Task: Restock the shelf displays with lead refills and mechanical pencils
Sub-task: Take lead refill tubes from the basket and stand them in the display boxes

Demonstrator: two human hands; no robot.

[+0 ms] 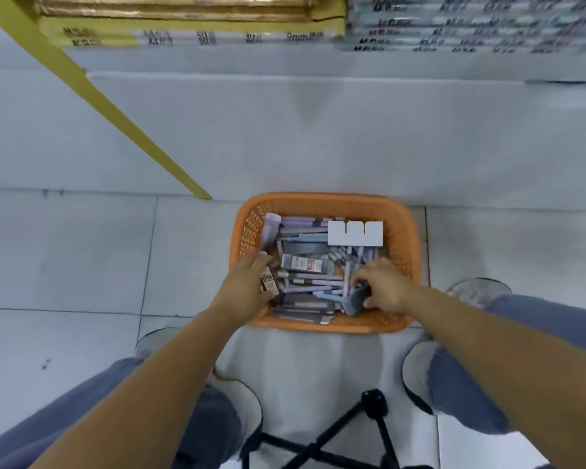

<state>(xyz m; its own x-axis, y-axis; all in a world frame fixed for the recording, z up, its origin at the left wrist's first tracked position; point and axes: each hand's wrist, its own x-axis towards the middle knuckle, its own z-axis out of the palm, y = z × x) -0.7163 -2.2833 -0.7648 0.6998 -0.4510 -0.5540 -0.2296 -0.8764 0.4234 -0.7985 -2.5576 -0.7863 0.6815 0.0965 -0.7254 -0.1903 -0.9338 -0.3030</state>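
The basket sits on the floor below the shelf, holding pencils and refill packs. The left hand has its grip clamped on a small pack. The right hand has its grip clamped on a grey pack. Restocking appears far from complete, as most stock lies in the basket.

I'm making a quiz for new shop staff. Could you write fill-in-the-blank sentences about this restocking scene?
The basket of stock is ____ in colour.
It stands on the tiled ____.
The ____ hand grips a grey pack.
The left hand holds a labelled pack at the basket's ____ side.
Missing: orange; floor; right; left.
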